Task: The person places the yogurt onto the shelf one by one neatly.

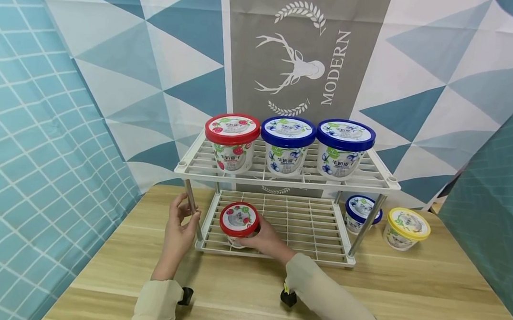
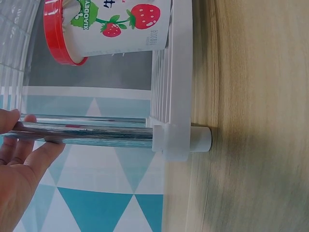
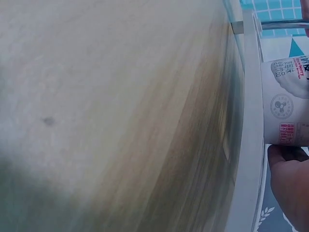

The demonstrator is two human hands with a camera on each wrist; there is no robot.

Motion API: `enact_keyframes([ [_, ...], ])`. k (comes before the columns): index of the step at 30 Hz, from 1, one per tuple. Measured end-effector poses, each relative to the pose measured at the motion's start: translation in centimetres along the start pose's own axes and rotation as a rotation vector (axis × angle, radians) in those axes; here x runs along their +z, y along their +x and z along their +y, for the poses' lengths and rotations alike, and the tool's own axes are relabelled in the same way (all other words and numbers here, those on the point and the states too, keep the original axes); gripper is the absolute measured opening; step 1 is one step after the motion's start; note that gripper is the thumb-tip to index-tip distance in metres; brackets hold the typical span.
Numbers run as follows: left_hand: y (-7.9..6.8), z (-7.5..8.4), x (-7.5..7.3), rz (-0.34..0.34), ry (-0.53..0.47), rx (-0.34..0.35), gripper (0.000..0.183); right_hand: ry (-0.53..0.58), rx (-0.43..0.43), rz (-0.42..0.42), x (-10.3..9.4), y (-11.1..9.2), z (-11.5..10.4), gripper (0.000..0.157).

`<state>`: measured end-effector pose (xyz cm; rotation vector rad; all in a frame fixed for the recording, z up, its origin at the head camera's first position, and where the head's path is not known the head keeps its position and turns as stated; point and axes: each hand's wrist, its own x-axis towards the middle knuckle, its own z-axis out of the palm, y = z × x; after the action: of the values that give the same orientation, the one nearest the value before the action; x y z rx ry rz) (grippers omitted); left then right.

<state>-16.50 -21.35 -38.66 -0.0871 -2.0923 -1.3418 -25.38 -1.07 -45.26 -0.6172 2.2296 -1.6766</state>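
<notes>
A red-lidded strawberry tub [image 1: 239, 220] stands upright at the left front of the two-tier rack's lower shelf [image 1: 296, 224]. Its right side is gripped by my right hand [image 1: 267, 238], thumb toward the front; the far fingers are hidden behind the tub. In the right wrist view, the hand [image 3: 289, 181] is against the side of the white tub [image 3: 285, 101]. My left hand [image 1: 181, 226] pinches the rack's front left metal post [image 1: 191, 200] between thumb and fingers. The left wrist view shows those fingers [image 2: 46, 157] at the post [image 2: 96, 133], with the strawberry tub [image 2: 120, 29] beyond.
On the upper shelf [image 1: 281, 181] stand a red-lidded tub [image 1: 233, 144] and two blue-lidded tubs [image 1: 288, 147]. Right of the rack, a blue-lidded tub [image 1: 359, 213] and a yellow-lidded tub [image 1: 406, 228] sit on the wooden table [image 1: 242, 293]. Patterned cloth [image 1: 184, 47] hangs behind.
</notes>
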Motion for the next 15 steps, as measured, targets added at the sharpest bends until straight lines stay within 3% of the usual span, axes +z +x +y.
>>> enact_keyframes([
  [7, 0.05, -0.63, 0.02, 0.001, 0.0, 0.004, 0.052, 0.032, 0.009, 0.006, 0.25, -0.3, -0.34, 0.082],
  [15, 0.03, 0.02, -0.02, -0.003, -0.013, -0.012, 0.05, 0.051, 0.013, -0.01, -0.27, -0.69, 0.15, 0.083],
])
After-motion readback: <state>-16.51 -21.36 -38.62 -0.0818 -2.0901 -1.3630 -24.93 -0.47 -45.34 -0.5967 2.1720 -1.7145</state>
